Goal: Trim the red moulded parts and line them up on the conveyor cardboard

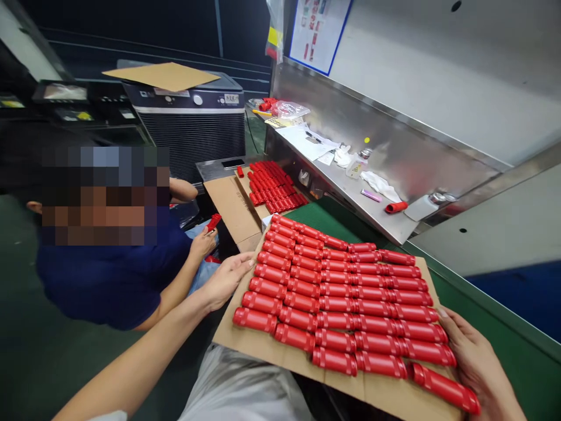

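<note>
The left hand (225, 279) grips the left edge of a cardboard sheet (258, 346), and the right hand (475, 362) clasps its near right corner. Red cylinders (346, 298) lie in close rows across the sheet. At the far left corner, a co-worker's hand (204, 241) holds a single red piece (214, 221).

A factory workstation: rows of identical red plastic tubes (346, 304) on cardboard sheets (272, 351), a steel bench (350, 193), a grey machine (193, 117) upper left
</note>
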A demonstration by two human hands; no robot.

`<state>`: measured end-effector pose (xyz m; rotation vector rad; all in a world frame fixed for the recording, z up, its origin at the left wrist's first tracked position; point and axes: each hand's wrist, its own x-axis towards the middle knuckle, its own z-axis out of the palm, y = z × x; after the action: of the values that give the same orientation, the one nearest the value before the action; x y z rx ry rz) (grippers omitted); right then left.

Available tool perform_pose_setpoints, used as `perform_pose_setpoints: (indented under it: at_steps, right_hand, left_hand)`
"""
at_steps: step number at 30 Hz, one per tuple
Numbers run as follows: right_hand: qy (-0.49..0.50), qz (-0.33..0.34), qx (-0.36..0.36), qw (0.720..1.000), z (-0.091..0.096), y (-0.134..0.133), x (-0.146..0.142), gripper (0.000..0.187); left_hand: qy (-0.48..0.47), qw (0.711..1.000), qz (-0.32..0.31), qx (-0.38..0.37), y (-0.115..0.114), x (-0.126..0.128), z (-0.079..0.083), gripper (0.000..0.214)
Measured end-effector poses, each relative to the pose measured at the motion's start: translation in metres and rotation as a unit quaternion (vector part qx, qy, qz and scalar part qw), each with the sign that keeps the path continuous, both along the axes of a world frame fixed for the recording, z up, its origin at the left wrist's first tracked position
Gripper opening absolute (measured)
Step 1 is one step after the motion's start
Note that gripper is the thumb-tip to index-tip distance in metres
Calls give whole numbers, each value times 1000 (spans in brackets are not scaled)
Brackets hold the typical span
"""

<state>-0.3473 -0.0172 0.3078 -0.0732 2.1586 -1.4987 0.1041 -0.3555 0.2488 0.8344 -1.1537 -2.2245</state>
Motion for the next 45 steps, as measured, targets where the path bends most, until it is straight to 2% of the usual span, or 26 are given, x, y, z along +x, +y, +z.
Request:
perform_pose_setpoints:
  at_steps: [3,10,21,31,36,40,45]
  right_hand:
    - [-39,-3,-12,999,-2,-1,-2,74]
    - [-48,11,-24,998,-2,-6,-3,70]
    - [-51,21,-25,998,0,-7,1,70]
    - [-40,14,-33,999,5,-15,9,59]
    - [-33,22,-36,999,3,-15,9,54]
    - [-23,30,-38,999,-1,-13,7,55]
    - [-21,32,-43,998,-1,-12,8,60]
  left_hand:
    - [-5,1000,3,-1,0,2,-3,54]
    - [-10,1000,17,-4,2,7,-9,57]
    - [-11,1000,12,2,7,8,-7,56]
    - [-17,1000,16,10,6,9,-6,64]
    - [-28,999,12,15,7,8,1,63]
    - [-26,999,9,21,8,8,5,64]
    - [-29,999,15,23,7,8,2,64]
